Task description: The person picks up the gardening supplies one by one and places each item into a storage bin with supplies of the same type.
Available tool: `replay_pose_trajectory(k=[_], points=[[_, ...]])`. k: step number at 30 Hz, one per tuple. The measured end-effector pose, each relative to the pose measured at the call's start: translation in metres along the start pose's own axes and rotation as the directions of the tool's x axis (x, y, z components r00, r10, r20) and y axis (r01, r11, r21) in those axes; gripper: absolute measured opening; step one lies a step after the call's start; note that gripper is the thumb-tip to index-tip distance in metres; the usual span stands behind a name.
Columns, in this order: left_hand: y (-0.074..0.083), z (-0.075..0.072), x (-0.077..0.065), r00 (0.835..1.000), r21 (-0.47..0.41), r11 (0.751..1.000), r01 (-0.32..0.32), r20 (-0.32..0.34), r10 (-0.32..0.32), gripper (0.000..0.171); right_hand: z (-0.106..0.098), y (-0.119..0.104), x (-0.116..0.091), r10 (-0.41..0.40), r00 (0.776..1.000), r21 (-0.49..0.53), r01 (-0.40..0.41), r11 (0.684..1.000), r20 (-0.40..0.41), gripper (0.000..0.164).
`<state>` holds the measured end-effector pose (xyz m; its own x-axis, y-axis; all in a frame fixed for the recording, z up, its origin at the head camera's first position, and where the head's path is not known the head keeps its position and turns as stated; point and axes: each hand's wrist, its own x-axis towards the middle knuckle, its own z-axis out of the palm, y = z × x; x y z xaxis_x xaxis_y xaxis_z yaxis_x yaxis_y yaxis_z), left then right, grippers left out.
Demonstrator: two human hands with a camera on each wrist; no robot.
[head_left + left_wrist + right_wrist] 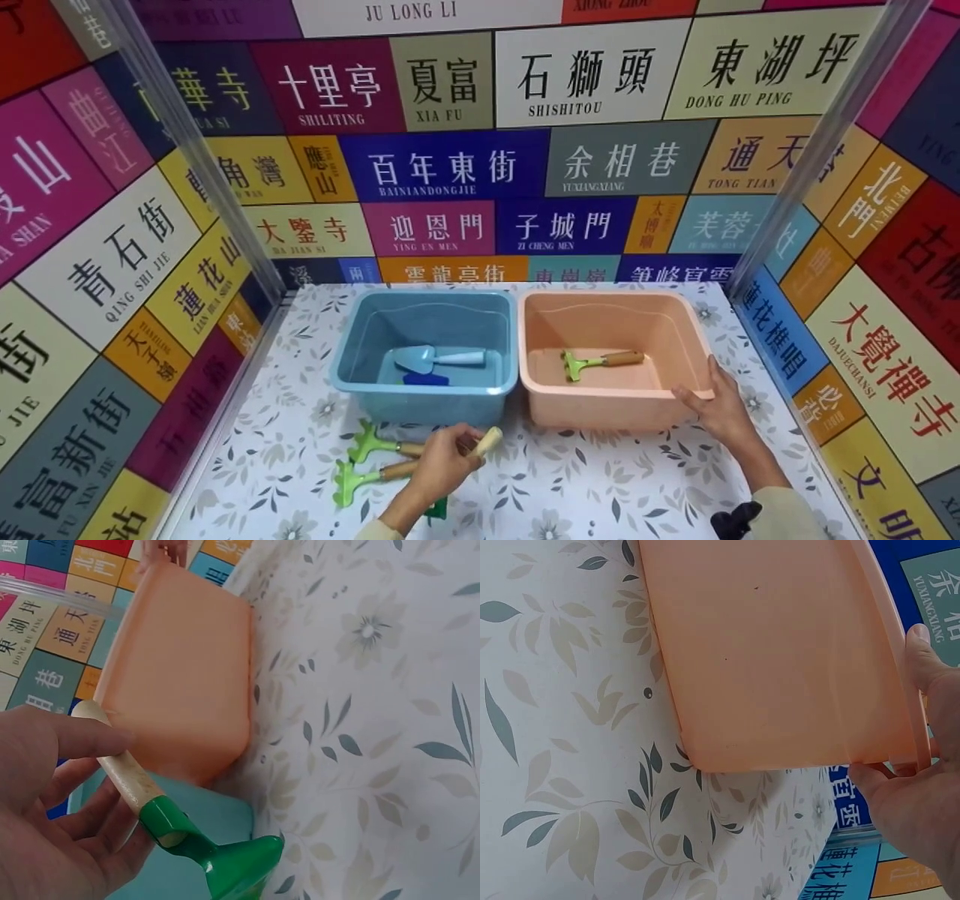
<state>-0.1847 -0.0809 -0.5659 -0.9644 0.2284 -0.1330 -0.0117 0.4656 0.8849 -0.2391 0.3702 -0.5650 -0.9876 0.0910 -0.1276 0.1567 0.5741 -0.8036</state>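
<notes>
My left hand pinches the pale wooden handle of a small garden tool between thumb and fingers, in front of the blue tub. Its green metal head points down, cut off by the left wrist view's edge, so I cannot tell its exact kind. On the cloth beside that hand lie two light-green hand rakes with wooden handles, partly hidden behind it. My right hand grips the front right corner rim of the peach tub. Inside this tub lies another green hand rake.
A light-blue trowel and a dark-blue piece lie in the blue tub. Both tubs stand side by side on a leaf-patterned tablecloth. Sign-covered panels enclose the back and sides.
</notes>
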Motion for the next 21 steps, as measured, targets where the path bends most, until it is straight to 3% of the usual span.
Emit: replay_pose_trajectory(k=[13, 21], points=[[0.017, -0.011, 0.008, 0.994, 0.059, 0.996, -0.074, -0.080, 0.078, 0.026, 0.000, -0.001, 0.000, 0.001, 1.000, 0.007, -0.001, 1.000, 0.013, 0.104], [0.031, -0.011, 0.010, 0.996, 0.063, 0.997, -0.041, -0.082, 0.047, 0.025, 0.000, 0.000, 0.000, 0.041, 0.999, -0.001, -0.041, 0.999, 0.028, 0.106]])
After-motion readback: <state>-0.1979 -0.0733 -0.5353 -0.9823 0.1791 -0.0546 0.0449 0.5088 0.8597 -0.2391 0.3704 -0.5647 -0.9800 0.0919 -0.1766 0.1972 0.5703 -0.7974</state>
